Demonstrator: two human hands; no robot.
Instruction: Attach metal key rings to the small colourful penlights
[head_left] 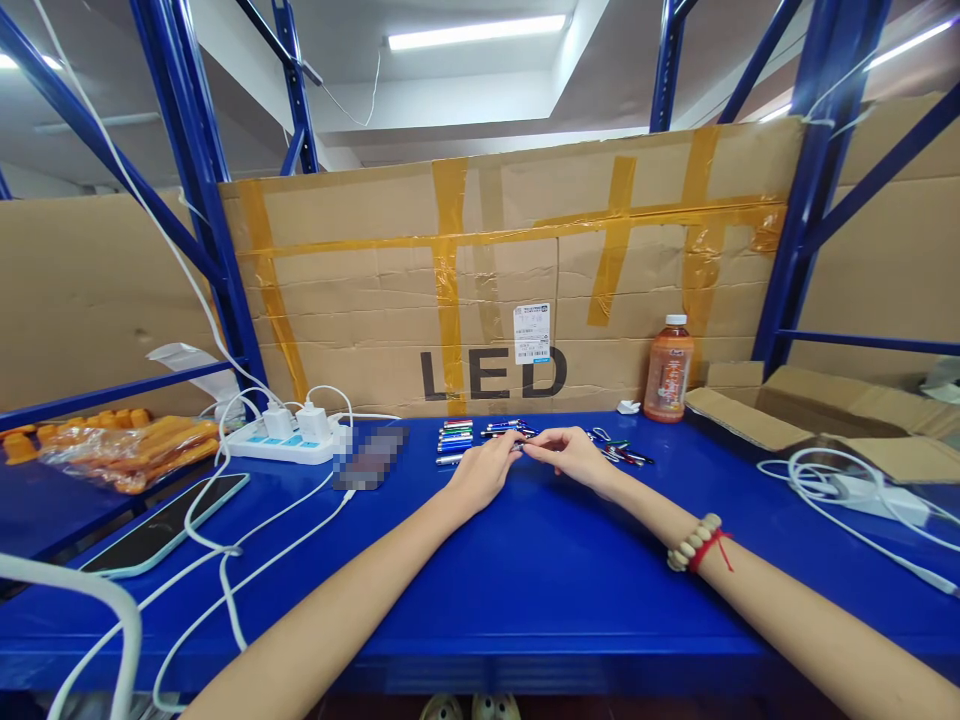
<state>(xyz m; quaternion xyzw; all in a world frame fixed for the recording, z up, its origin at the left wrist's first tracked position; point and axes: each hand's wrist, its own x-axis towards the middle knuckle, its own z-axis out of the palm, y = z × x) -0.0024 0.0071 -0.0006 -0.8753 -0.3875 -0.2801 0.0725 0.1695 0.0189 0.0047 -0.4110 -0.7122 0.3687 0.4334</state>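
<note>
Both arms reach far out over the blue table. My left hand and my right hand meet at the fingertips, both pinched on one small pen-like stick held between them. Just behind the hands lies a neat row of coloured small sticks on the left and a loose scatter of more sticks on the right. A bead bracelet with a red string sits on my right wrist.
A white power strip with chargers and trailing white cables lies at left, beside a phone and a bag of orange items. An orange drink bottle stands against the taped cardboard wall. An open carton and another cable coil are at right.
</note>
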